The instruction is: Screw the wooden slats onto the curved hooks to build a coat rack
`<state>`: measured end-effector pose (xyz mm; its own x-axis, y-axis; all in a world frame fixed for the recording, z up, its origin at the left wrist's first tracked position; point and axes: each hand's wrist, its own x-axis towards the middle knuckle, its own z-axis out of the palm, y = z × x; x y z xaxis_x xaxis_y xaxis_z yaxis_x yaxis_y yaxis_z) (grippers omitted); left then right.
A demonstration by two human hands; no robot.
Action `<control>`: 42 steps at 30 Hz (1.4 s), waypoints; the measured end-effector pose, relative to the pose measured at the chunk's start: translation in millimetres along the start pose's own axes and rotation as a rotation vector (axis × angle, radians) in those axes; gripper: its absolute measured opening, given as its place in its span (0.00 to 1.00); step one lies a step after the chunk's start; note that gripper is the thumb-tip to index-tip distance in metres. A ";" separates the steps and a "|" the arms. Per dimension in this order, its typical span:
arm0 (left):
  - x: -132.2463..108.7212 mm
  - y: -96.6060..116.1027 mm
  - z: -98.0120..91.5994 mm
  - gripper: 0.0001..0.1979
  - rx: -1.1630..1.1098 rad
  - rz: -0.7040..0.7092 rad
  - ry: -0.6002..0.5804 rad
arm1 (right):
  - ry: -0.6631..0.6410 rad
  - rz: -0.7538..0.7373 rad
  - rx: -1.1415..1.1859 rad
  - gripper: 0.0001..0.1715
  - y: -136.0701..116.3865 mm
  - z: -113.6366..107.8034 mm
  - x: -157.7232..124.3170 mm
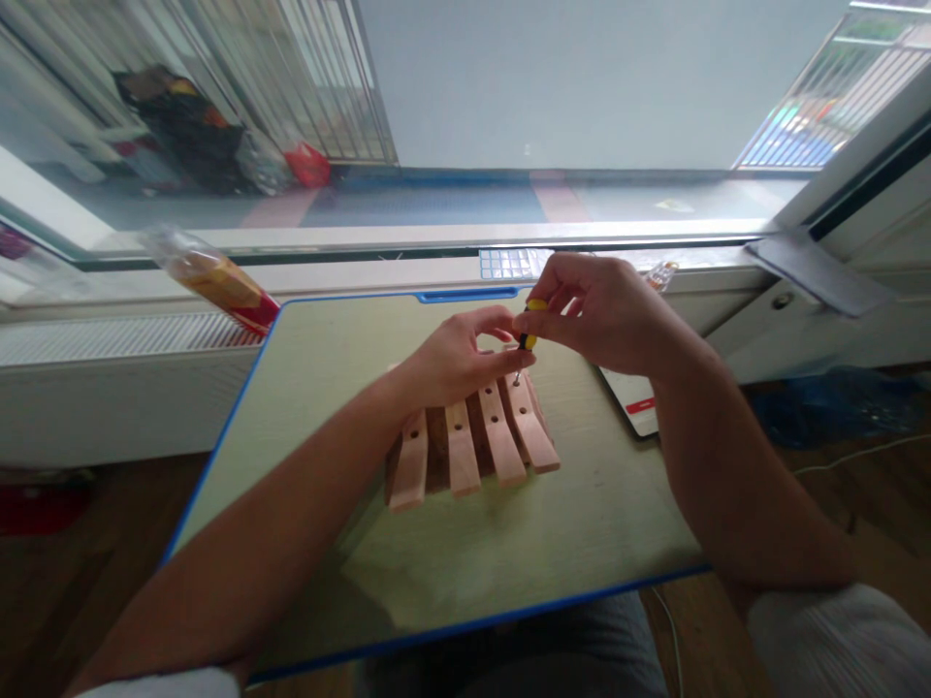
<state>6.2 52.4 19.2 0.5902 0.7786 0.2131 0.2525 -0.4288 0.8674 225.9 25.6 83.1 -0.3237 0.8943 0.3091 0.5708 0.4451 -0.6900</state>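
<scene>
My right hand (600, 310) grips the yellow-and-black handle of a small screwdriver (536, 306) between thumb and fingers. The screwdriver stands nearly upright, its metal shaft pointing down at the upper hole of the rightmost wooden slat. From the left, my left hand (458, 359) has thumb and forefinger closed around the lower part of the handle. Beneath both hands lies a wooden piece with several pale slats (501, 451) set side by side, each with a dark hole. My left hand and wrist hide part of its far edge.
A small pale table (582, 533) with a blue rim holds the work. At its right lies a dark-edged white tablet-like object (640, 412). A bread bag (218, 286) leans by the left corner. Behind are a window sill and a blister pack (513, 263); a radiator (131, 388) stands left.
</scene>
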 end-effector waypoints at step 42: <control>0.3 -5.1 1.1 0.20 0.023 0.009 0.020 | 0.073 0.004 -0.157 0.19 -3.2 9.4 1.7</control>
<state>5.8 54.3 14.4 0.5775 0.7834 0.2299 0.2646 -0.4460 0.8550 216.4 25.2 79.7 -0.2688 0.8948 0.3566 0.6848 0.4378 -0.5825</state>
